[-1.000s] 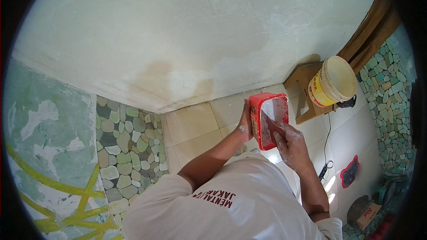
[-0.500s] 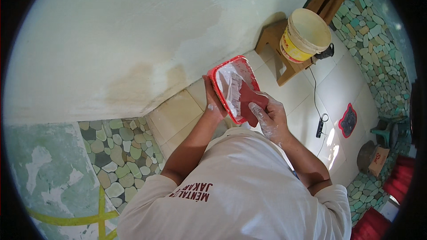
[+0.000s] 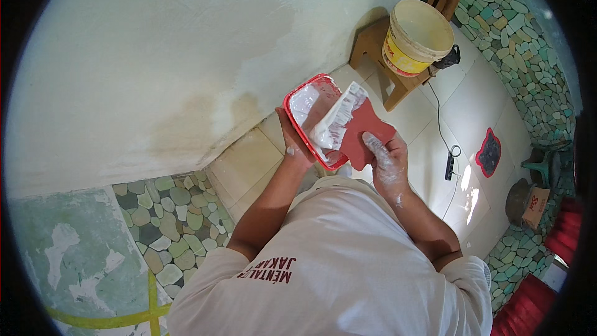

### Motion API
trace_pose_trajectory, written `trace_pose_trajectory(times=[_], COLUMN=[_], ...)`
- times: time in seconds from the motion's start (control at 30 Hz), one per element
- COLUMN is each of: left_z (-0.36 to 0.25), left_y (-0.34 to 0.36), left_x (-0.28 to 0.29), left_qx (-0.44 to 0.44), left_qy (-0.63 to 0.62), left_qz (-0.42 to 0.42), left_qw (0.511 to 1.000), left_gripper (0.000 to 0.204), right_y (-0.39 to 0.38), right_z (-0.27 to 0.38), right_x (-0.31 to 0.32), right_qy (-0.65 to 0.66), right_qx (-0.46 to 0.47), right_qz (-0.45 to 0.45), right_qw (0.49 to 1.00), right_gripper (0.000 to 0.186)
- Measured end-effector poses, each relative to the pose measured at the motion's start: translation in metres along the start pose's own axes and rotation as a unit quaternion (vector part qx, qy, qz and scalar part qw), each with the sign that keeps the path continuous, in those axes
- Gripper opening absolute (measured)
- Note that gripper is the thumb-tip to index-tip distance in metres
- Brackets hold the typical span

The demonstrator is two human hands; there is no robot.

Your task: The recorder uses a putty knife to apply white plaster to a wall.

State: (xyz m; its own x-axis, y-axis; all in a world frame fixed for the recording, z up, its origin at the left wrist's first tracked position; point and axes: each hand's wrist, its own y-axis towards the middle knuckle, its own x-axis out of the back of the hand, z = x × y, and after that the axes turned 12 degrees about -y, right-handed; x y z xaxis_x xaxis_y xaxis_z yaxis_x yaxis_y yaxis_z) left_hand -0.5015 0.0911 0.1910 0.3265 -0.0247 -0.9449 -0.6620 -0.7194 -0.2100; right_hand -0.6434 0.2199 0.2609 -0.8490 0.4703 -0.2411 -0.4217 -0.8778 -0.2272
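My left hand is wrapped round the near left side of a red tray with white putty in it. Between the thumb and fingers of my right hand is a red flat putty spreader. A thick band of white putty runs along its far left edge. The spreader is tilted over the tray's right side and hides part of the inside. Whether its lower corner touches the rim I cannot tell. White smears cover my right thumb and wrist.
A whitish wall with damp-looking patches rises in front and to the left. Right of the tray, a bucket stands on a wooden stool. A cable with a black power strip and a red-edged dark mat lie on the tiles.
My right hand has lifted the spreader up and to the right, out of the tray's inside. Its edge now carries a thick load of putty. My left hand keeps its hold on the tray.
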Motion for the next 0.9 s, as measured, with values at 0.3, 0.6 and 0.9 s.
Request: trace_pose_trajectory(times=[0.3,0.6,0.9], left_z=[0.006,0.014,0.019], left_y=[0.004,0.003,0.010], left_x=[-0.004,0.005,0.003], left_qx=[-0.044,-0.031,-0.002], left_qy=[-0.019,-0.019,-0.048], left_qz=[-0.071,-0.043,-0.020], left_qw=[0.996,0.998,0.999], left_gripper=[0.108,0.102,0.093], right_y=[0.004,0.010,0.023], right_z=[0.001,-0.002,-0.007], right_x=[0.003,0.013,0.018], right_qy=[0.077,0.136,0.171], right_qx=[-0.010,-0.052,-0.086], right_qz=[-0.052,-0.030,-0.021], right_qw=[0.996,0.989,0.981], right_gripper=[0.027,0.029,0.033])
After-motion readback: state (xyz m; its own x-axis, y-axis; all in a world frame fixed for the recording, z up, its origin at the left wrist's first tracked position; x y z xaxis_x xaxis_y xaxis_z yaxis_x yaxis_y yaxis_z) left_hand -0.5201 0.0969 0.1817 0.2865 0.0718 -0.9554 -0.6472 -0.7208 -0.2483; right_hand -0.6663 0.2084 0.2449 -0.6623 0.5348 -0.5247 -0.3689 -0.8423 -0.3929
